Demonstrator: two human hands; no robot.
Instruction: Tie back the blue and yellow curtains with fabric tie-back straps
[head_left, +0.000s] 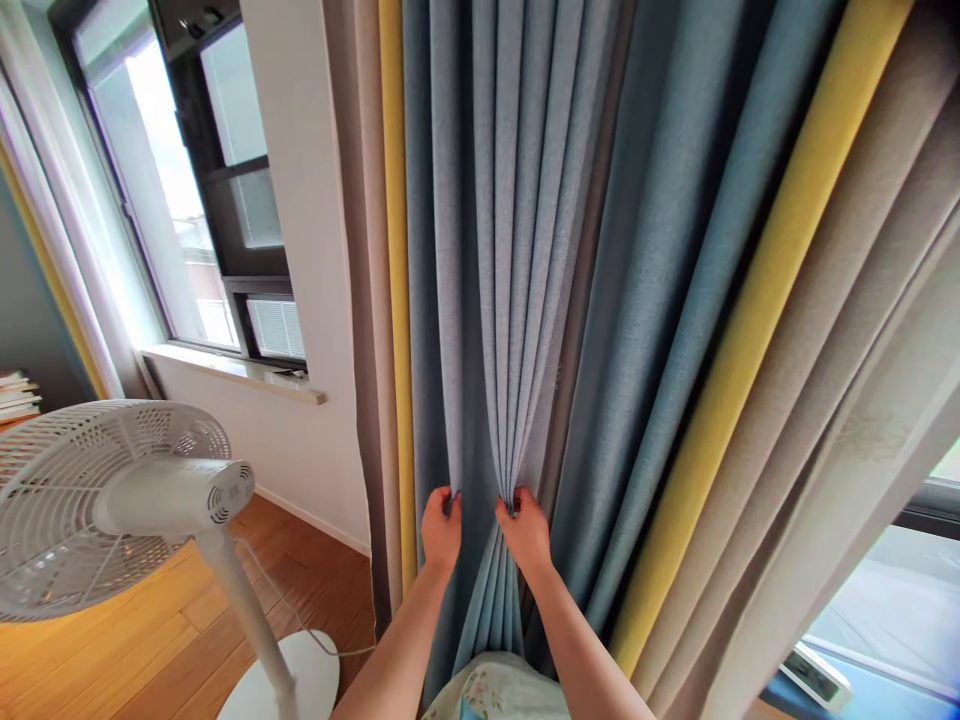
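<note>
A long blue-grey curtain [525,200] hangs in front of me in upright folds. My right hand [525,535] is closed around several of its pleats, drawn together into a narrow bunch. Below that grip the cloth fans out again. A short way to the left, my left hand [441,530] pinches the edge of another fold of the same blue fabric. A smooth stretch of blue cloth lies between the two hands. Patterned light fabric [506,685] shows at the bottom, below my hands.
Yellow [757,340] and beige curtain panels [817,400] hang on the right. At left stands a white fan [172,495] on a round base [315,665], its cord on the wooden floor [112,655]. Behind it are a window [172,190] and sill [232,372].
</note>
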